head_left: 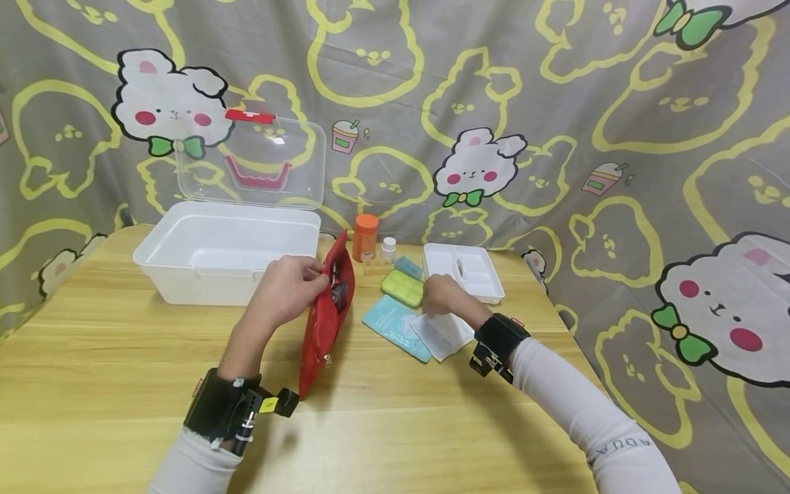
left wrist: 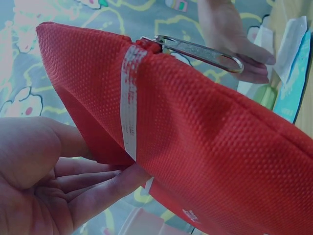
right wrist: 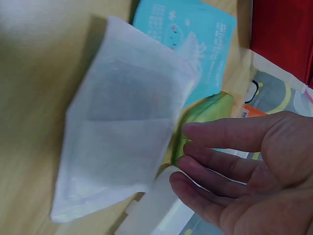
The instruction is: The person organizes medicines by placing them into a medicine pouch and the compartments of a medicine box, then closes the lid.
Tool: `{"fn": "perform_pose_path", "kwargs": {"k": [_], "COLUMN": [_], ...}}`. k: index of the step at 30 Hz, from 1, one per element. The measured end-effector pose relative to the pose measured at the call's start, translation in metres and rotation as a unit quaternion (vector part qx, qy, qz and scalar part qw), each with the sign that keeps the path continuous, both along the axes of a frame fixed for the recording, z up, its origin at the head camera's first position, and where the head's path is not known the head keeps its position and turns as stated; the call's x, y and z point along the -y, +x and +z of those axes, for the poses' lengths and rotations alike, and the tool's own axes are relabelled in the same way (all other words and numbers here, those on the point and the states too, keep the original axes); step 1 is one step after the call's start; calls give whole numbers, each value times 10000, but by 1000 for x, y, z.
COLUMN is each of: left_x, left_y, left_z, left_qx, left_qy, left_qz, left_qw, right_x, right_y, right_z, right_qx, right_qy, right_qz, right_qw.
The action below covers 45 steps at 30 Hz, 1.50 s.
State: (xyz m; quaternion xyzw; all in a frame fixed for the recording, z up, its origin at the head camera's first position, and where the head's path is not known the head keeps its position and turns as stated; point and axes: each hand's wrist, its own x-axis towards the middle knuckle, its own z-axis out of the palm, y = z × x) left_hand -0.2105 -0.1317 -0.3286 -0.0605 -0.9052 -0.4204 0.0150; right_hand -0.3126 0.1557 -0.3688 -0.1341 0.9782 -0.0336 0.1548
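Note:
My left hand [head_left: 289, 288] pinches a red fabric zip pouch [head_left: 317, 329] by its upper edge, holding it upright over the table. The pouch's mouth gapes and dark and silvery items show inside. A metal zipper pull [left wrist: 200, 53] hangs at one end in the left wrist view. To the right, my right hand [head_left: 439, 293] hovers with loosely bent fingers, nothing between them. Just under it lie a white paper-like packet [right wrist: 122, 122] and a green pill case [head_left: 402, 287]. The white packet overlaps a light blue packet [head_left: 395, 324].
A clear-lidded white box [head_left: 222, 285] stands with its lid up at the back left. Behind the green case are an orange bottle [head_left: 365, 240], a small white-capped bottle [head_left: 388, 250] and a blue item [head_left: 408, 267]. A white divided tray [head_left: 494, 295] sits back right, before a patterned curtain [head_left: 382, 123].

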Motion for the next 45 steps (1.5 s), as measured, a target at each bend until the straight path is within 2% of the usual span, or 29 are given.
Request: {"fn": "perform_pose_path", "kwargs": {"k": [7,12,17,26,32,38,45], "left_x": [0,-1,-1,-1,-2,-2,-2], "left_y": [-1,-1,0,-1,-1,-1,0], "left_z": [0,-1,-1,-1,-1,-1,-1], "left_qx": [-126,-96,-34,4,19,16,16], "left_qy": [-99,-86,-60,-36,-29,-38,-25], "left_qz": [34,-10,-22,-15,-13,3,7], "left_qw": [9999,9999,10000,10000,10000,10000,10000], "right_x": [-6,-8,-7,1,0,-4,-6], "right_y": [5,5,5,8,9,9,9], "right_z": [-6,-10,-14,-14,-15,-13,-11], "right_qx": [252,378,289,41,-14,-19,203], "right_qy": [203,114,68,466,541,583,870], "right_qz": [68,-150,-264,-122,-232,-234,-306], "right_qw": [9995,9991,9992,9988,9983,9980,9955]}}
